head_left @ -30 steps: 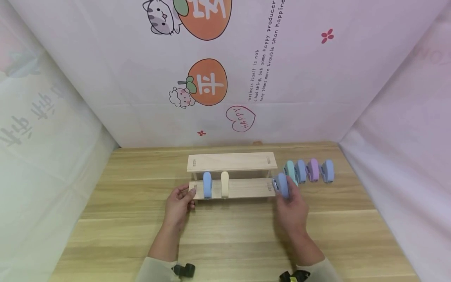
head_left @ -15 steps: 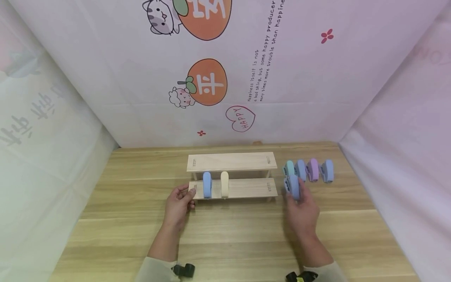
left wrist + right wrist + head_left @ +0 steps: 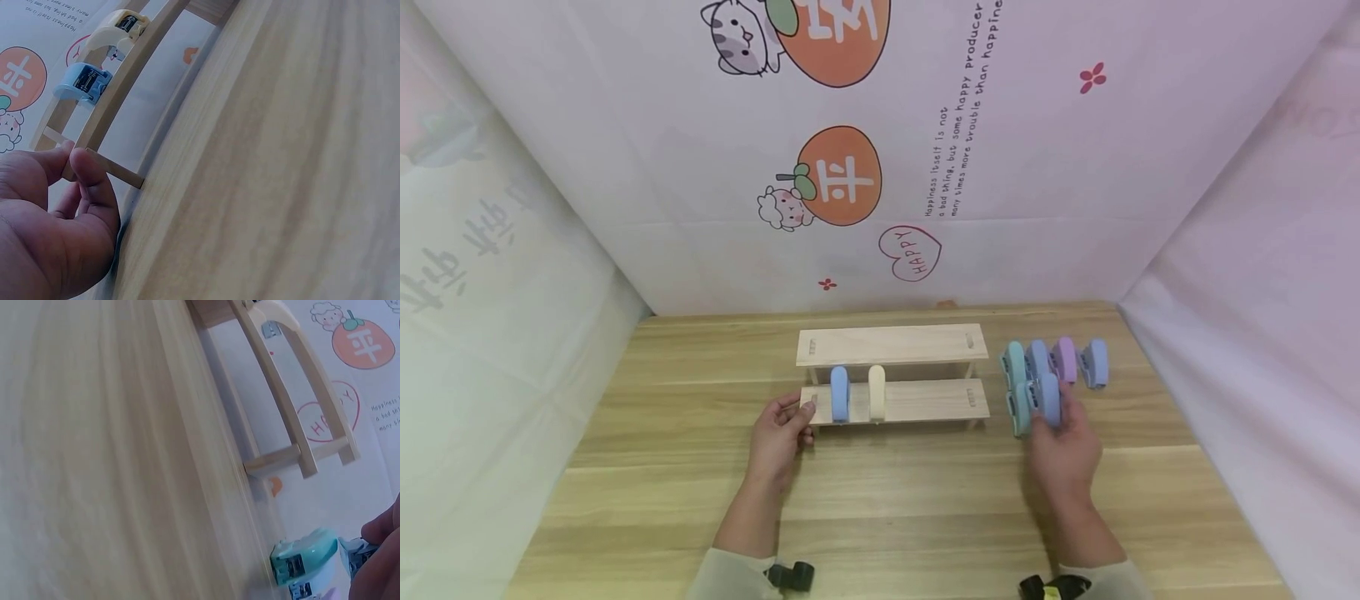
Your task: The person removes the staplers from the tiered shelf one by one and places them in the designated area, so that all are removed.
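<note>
My left hand (image 3: pixel 778 437) pinches the left end of the front wooden shelf (image 3: pixel 932 400) between thumb and fingers; the left wrist view shows the fingertips round its corner. On that shelf stand a blue stapler-like tool (image 3: pixel 840 396) and a cream one (image 3: pixel 877 393). My right hand (image 3: pixel 1067 442) holds a periwinkle-blue stapler-like tool (image 3: pixel 1048 398) with metal inside, right of the shelf. Beside it on the left is a teal one (image 3: pixel 1018 412). In the right wrist view, the held tool (image 3: pixel 355 553) shows partly, largely covered by fingers, near a teal one (image 3: pixel 306 553).
Behind the held tool, a row on the table (image 3: pixel 880 517) has a teal tool (image 3: pixel 1012 360), a blue one (image 3: pixel 1036 354), a purple one (image 3: pixel 1063 357) and another blue one (image 3: pixel 1096 362). A higher wooden shelf (image 3: pixel 891 343) stands behind the front one. Printed cloth (image 3: pixel 1037 250) hangs behind.
My right hand has carried the blue tool rightward from the front shelf's right end, past the front teal tool, which now shows. My left hand has stayed at the shelf's corner.
</note>
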`<state>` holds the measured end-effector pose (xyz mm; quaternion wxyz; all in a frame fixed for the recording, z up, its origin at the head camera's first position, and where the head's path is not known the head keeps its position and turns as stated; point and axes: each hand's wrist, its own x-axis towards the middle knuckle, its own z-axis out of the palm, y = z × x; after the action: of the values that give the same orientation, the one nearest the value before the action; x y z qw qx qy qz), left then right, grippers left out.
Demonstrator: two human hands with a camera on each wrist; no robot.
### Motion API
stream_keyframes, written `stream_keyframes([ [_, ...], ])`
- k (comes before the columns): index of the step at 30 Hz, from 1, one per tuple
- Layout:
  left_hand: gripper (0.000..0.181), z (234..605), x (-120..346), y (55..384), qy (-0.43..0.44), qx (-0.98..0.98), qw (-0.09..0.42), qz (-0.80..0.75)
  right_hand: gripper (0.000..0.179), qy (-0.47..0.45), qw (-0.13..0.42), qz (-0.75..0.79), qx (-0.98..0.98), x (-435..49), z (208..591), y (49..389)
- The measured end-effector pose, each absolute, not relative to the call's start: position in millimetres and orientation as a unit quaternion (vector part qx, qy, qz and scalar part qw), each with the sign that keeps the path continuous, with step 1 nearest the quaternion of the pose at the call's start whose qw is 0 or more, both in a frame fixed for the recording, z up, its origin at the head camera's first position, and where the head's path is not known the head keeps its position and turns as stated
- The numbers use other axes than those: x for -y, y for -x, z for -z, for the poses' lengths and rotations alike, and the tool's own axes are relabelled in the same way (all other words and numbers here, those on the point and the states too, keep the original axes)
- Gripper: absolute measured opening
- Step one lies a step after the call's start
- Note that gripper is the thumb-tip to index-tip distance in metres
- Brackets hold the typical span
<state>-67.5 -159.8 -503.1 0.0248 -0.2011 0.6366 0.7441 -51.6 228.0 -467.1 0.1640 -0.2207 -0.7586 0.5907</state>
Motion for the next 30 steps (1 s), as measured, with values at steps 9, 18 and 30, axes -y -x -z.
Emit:
stream_keyframes([
  [9, 0.043, 503.9, 160.6, 66.4, 0.204, -0.633, 0.023, -0.747, 0.071, 0.253, 0.136, -0.643, 0.710, -238.1, 466.9, 55.9],
  [18, 0.046, 505.3, 161.5, 66.8, 0.198, -0.634, 0.027, -0.747, 0.072, 0.277, 0.068, -0.594, 0.752, -249.5, 468.9, 59.3],
  [30, 0.042, 502.2, 160.1, 67.2, 0.199, -0.632, 0.022, -0.749, 0.073, 0.282, 0.047, -0.590, 0.755, -254.2, 477.0, 66.1],
])
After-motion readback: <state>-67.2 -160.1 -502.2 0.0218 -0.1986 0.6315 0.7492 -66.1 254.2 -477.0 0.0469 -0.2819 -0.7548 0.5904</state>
